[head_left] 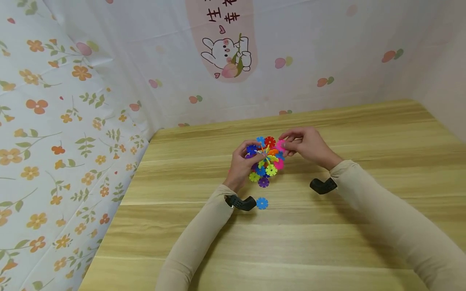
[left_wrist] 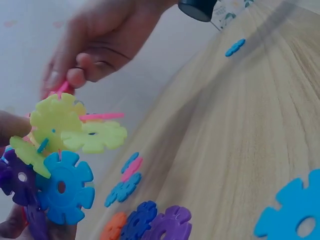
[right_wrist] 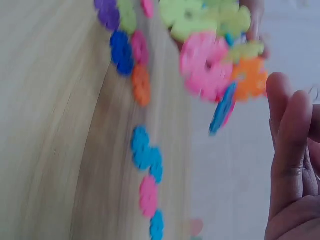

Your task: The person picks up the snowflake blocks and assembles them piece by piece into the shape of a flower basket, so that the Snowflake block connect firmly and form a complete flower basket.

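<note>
My left hand (head_left: 238,165) grips a cluster of interlocked snowflake discs (head_left: 271,169), raised close over the table. The cluster mixes yellow-green, blue, purple, orange, red and pink discs, set at several angles; the palm hides part of it. To its right, my right hand (head_left: 307,146) pinches a pink snowflake disc (head_left: 280,145) between thumb and fingertips at the cluster's edge. In the left wrist view that pink disc (left_wrist: 63,88) stands just above a yellow-green disc (left_wrist: 55,117). The right wrist view shows a larger pink disc (right_wrist: 206,65) on the cluster, near the right fingers (right_wrist: 290,130).
A lone blue disc (head_left: 262,203) lies on the wooden table (head_left: 291,250) near the left wrist. Loose discs lie under and beyond the cluster, among them a purple disc (left_wrist: 175,225) and an orange disc (right_wrist: 141,85). Patterned cloth (head_left: 164,60) hangs behind the table.
</note>
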A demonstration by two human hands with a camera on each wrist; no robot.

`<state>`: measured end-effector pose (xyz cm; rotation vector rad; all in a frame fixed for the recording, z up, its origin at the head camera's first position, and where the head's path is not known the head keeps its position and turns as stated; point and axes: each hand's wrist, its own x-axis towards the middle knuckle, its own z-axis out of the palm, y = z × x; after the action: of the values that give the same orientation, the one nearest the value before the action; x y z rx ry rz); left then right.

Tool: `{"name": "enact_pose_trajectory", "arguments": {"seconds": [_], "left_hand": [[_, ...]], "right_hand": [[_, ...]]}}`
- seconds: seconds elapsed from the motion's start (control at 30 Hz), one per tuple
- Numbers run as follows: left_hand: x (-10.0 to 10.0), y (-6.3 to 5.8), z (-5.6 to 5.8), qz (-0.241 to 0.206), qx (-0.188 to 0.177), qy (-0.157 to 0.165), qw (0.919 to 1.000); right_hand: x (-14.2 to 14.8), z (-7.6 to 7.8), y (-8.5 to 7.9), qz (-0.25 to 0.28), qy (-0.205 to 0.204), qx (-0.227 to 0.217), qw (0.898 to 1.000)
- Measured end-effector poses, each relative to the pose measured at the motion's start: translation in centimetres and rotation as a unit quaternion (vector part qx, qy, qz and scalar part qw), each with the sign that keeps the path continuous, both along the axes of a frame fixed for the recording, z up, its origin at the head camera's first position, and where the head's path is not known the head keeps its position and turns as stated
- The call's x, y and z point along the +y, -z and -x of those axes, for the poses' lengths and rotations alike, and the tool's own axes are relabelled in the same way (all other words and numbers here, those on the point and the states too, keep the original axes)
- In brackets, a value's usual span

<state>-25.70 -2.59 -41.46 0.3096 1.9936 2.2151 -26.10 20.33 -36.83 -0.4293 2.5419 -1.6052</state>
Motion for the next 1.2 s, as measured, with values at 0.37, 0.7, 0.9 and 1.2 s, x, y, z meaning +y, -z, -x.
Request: {"name": "enact_pose_trajectory", "arguments": {"seconds": [0.37,0.7,0.9,1.2], "left_hand": [[0.5,0.4,-0.2,-0.030,0.017,-0.047,0.9983],[0.8,0.4,-0.6,-0.019,0.016,-0.077,0.9968],[1.5,0.4,-0.6,-0.036,-0.004,-0.116,0.9926],[2.3,0.8,-0.8,-0.073,-0.056,-0.140,0.9859]], "right_hand": [[-1.6,-0.5,-0.4,-0.026,0.019,0.055,0.998],[-2.7,-0.5,-0.1,0.000,0.041,0.025,0.999],[-2.9,-0.4,0.3,0.035,0.063,-0.008,0.997],[-3.1,-0.7,1.4,0.092,0.090,-0.037,0.991]]}}
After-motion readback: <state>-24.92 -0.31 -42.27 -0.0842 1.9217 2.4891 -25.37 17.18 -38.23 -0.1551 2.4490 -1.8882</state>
